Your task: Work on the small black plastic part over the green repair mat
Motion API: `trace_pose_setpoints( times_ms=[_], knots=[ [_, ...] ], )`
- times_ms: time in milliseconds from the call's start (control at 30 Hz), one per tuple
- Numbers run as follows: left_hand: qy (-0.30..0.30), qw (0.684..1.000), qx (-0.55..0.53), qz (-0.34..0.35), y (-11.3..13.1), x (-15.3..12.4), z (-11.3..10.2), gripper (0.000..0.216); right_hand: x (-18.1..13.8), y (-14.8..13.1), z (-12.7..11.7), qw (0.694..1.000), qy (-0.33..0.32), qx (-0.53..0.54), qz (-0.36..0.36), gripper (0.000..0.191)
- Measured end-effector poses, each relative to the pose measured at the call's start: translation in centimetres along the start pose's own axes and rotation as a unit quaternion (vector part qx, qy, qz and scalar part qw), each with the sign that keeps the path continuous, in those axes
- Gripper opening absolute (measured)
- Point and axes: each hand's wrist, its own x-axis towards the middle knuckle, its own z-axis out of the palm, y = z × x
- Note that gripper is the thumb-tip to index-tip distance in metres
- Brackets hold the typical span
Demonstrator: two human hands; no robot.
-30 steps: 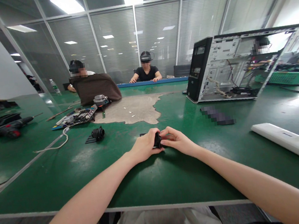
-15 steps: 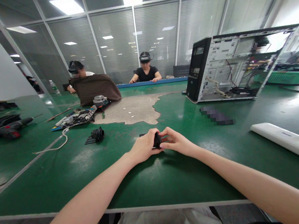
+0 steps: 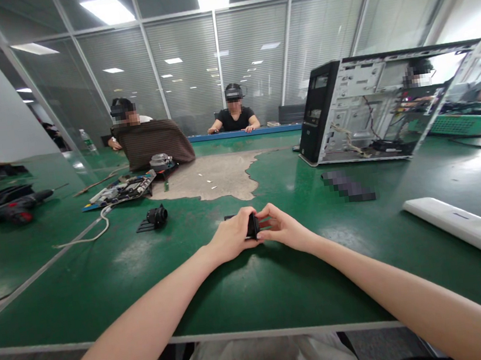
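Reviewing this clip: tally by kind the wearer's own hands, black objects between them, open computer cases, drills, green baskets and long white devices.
Own hands: 2, left hand and right hand
Black object: 1 visible, partly covered
Computer case: 1
Drill: 1
Green basket: 1
White device: 1
Total: 7

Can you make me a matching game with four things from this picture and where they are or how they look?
Things:
1. Black part
2. Computer case
3. Long white object
4. Circuit board

Places and states:
A. Lying at the right side of the green table
B. Standing with its side open
C. Lying in the left half of the picture, beyond the hands
D. Held in the left hand, with the right hand close beside it

Right pairs: 1-D, 2-B, 3-A, 4-C
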Motion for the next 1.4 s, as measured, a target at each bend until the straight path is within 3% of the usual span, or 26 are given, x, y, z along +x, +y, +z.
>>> trace_pose_setpoints(
  times_ms=[233,600,833,1100,1300,1400],
  knots=[
    [0.007,1.000,0.013,0.011,-0.08,0.00,0.11,0.060,0.15,-0.50,0.25,0.999,0.028,-0.016,0.001,0.019],
    [0.003,1.000,0.008,0.001,0.07,-0.02,-0.04,0.059,0.05,-0.33,0.16,1.000,0.004,-0.009,0.000,0.032],
    [0.008,1.000,0.014,0.011,0.02,-0.01,0.00,0.059,0.20,-0.18,0.13,1.000,0.023,-0.017,-0.005,0.018],
    [0.010,1.000,0.014,0.014,-0.08,0.01,0.10,0.060,0.28,-0.06,0.07,0.999,0.027,-0.014,0.031,0.024],
    [0.005,1.000,0.024,0.007,-0.07,-0.02,0.09,0.059,0.00,-0.43,0.01,1.000,-0.003,0.006,0.003,0.033],
    [0.008,1.000,0.027,0.003,-0.08,-0.01,0.15,0.060,0.05,-0.36,0.03,1.000,0.006,0.001,0.001,0.027]
  ],
)
